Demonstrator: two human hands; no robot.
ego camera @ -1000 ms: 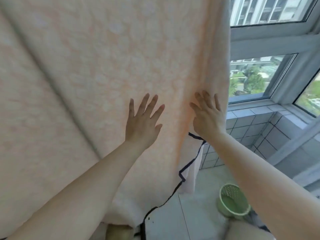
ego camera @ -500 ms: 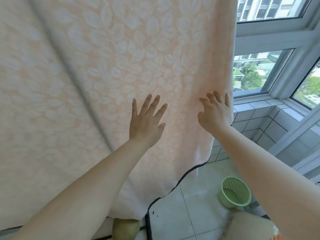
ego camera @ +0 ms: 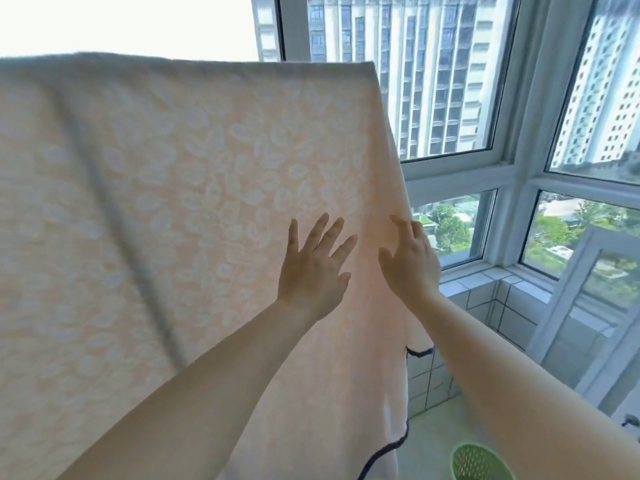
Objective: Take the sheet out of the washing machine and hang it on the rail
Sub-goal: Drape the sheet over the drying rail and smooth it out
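The left hand (ego camera: 313,268) is raised flat against the hanging sheet (ego camera: 180,209), fingers straight and spread wide, the palm turned to the cloth and the forearm reaching up from the lower left. Just beside it, the right hand (ego camera: 410,261) lies at the sheet's right edge with its fingers loosely bent and parted; whether they pinch the edge or only rest on it cannot be told. The right forearm comes in from the lower right corner.

The sheet is pale peach with a white leaf pattern and a dark trim (ego camera: 384,452) along its lower border. It hangs folded over at the top, filling the left and middle of the view; the rail itself is hidden under the fold. A long crease runs slantwise down its left half.

Low on the right stands a green basket (ego camera: 479,462) on the floor, only partly in view; what it holds cannot be seen. Behind are the windows (ego camera: 446,98) and a tiled sill (ego camera: 485,282).

Compared with half a second ago, the view has tipped upward, so the sheet's top fold and the tall buildings outside now show. The left hand is spread as before, while the right hand's fingers have moved slightly inward from the edge.
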